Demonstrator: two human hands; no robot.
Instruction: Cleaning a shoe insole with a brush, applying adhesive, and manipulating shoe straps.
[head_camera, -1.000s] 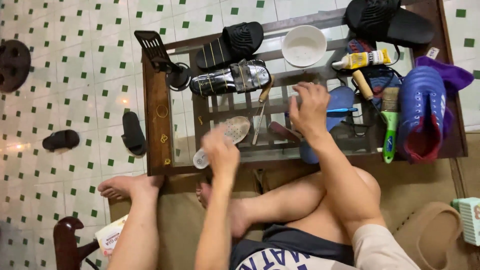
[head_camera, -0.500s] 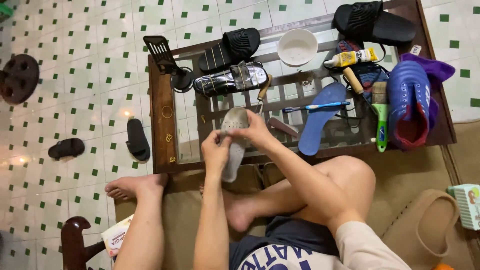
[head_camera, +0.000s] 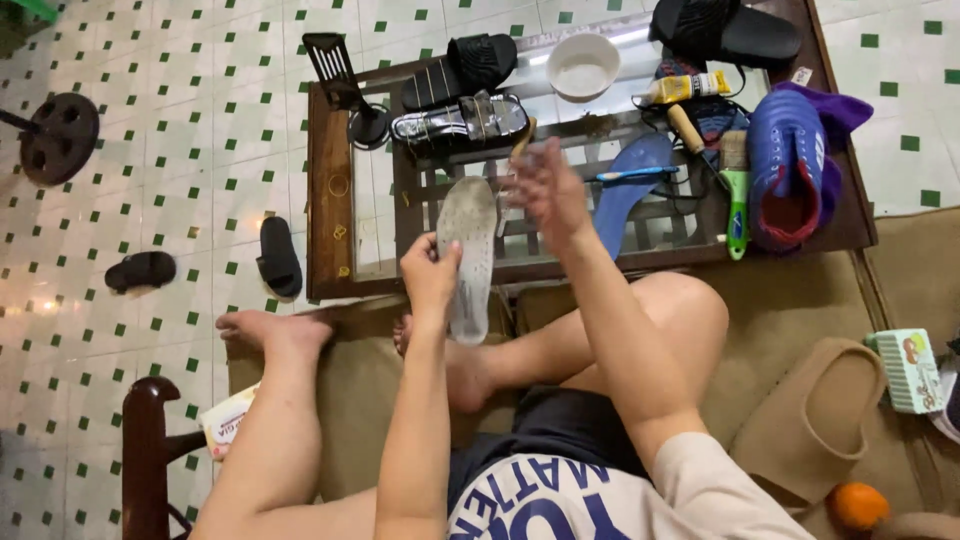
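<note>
My left hand grips a pale grey shoe insole at its side and holds it upright above the near edge of the glass-topped table. My right hand hovers just right of the insole's top, fingers spread and blurred; I see nothing in it. Behind that hand on the table lie a blue insole and a blue-handled toothbrush.
The table also carries a blue sports shoe, a green-handled brush, a yellow tube, a white bowl, a silver shoe and black sandals. Black slippers lie on the tiled floor. An orange rests at lower right.
The insole went from lying flat near the table edge to being held upright in my left hand. My right hand left the table items, touched the insole, then lifted off beside it.
</note>
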